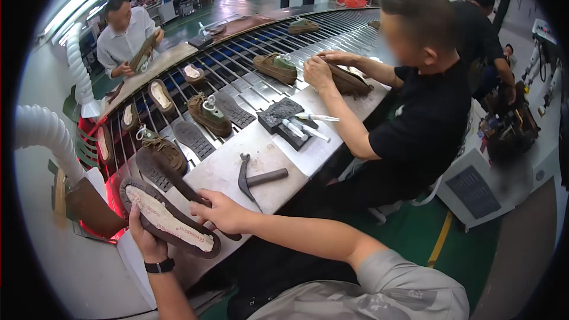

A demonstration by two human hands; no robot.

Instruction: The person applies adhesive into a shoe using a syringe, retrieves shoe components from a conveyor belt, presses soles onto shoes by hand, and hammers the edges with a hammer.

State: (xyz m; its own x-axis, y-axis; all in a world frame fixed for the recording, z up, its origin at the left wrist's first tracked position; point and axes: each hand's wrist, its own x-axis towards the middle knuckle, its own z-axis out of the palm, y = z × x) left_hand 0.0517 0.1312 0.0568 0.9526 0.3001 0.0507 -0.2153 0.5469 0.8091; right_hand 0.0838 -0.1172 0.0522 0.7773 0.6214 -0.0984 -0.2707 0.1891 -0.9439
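My left hand (pixel 146 238) is closed around the side of an upturned brown shoe (pixel 169 218), whose cream underside with red print faces up inside a dark brown rim. In my right hand (pixel 222 210) is a dark brown shoe sole (pixel 166 172), gripped near one end between thumb and fingers. The sole slants along the far side of the shoe; whether the two touch I cannot tell. Beyond my right hand, a hammer (pixel 265 178) with a dark handle lies on the pale worktop (pixel 228 157).
A roller conveyor (pixel 231 65) carries brown shoes (pixel 208 115) and loose soles (pixel 194 138). White-handled brushes (pixel 305 129) rest on a black block (pixel 280 114). At right a co-worker (pixel 415 95) handles a shoe; another person (pixel 126 41) stands across. A ribbed hose (pixel 47 133) hangs at left.
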